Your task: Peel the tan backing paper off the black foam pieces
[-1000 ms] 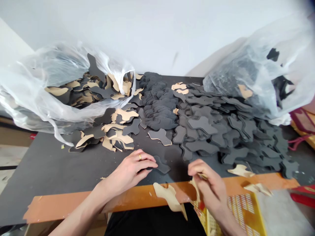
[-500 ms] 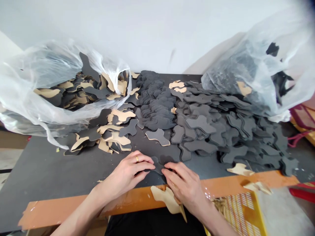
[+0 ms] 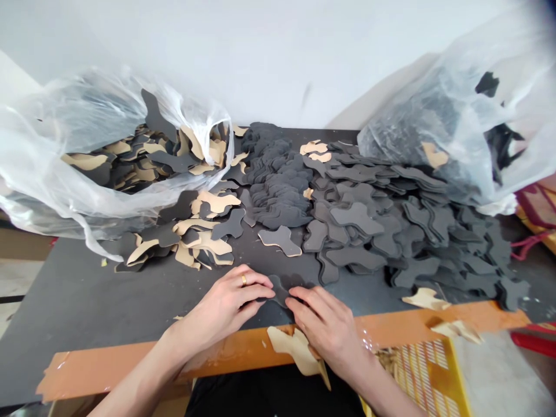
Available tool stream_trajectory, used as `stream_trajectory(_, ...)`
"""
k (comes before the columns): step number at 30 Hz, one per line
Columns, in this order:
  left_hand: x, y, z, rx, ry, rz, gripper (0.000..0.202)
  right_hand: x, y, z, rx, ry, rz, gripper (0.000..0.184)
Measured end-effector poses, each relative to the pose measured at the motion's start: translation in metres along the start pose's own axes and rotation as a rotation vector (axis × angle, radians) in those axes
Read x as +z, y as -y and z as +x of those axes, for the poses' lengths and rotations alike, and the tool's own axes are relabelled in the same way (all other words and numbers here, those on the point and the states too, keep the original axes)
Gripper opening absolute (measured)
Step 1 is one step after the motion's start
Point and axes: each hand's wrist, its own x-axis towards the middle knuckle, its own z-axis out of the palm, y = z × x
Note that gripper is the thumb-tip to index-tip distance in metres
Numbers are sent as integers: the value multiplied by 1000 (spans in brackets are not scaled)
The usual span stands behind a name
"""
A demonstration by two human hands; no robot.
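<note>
The fingertips of the left hand (image 3: 237,295), with a gold ring (image 3: 244,280) on one finger, close on the near end of a small dark piece (image 3: 280,292), and those of the right hand (image 3: 324,318) close on its other end, so that it spans the gap between the two hands over the table (image 3: 130,307) (whether it lies flat or is slightly raised, I cannot tell). Just below the right fingers a curved tan sheet (image 3: 289,344) lies across the table edge, partly hidden by that hand. Orange-brown tape (image 3: 99,370) runs along the edge, nearer the body than the fingertips. Straight ahead of the fingers lies a single dark piece with a tan underside (image 3: 281,240), and beyond it a tight row of overlapping dark pieces (image 3: 280,211). Ahead and to the right of the fingers spreads a heap of dark pieces (image 3: 356,217); ahead and to the left lie loose dark and tan pieces (image 3: 212,246). Farther out, a clear plastic bag (image 3: 47,179) gapes on the left, full of more pieces, and another plastic bag (image 3: 403,124) stands far right. Beneath the right forearm, below the table edge, shows a yellow basket (image 3: 456,382).
</note>
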Motion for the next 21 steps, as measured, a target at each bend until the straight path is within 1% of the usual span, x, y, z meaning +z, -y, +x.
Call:
stream_trajectory(4, -2, 0, 0, 9, -6, -2, 24, -6, 0, 6, -45, 52, -27, 22)
stream_trajectory(8, -6, -1, -1, 32, 8, -2, 25, -10, 0, 13, -91, 112, -82, 29)
stream_trajectory(13, -7, -2, -15, 86, 20, 86, 27, -15, 1, 18, -149, 178, -120, 32)
stream_trajectory(17, -5, -6, -29, 110, -46, 205, 24, -20, 3, 15, -170, 247, -165, 33)
stream_trajectory(19, -2, -10, -32, 86, -113, 224, 18, -22, 3, 13, -154, 241, -152, 34)
stream_trajectory(21, 4, -15, -29, 33, -188, 226, 11, -20, 2, 11, -93, 211, -92, 31)
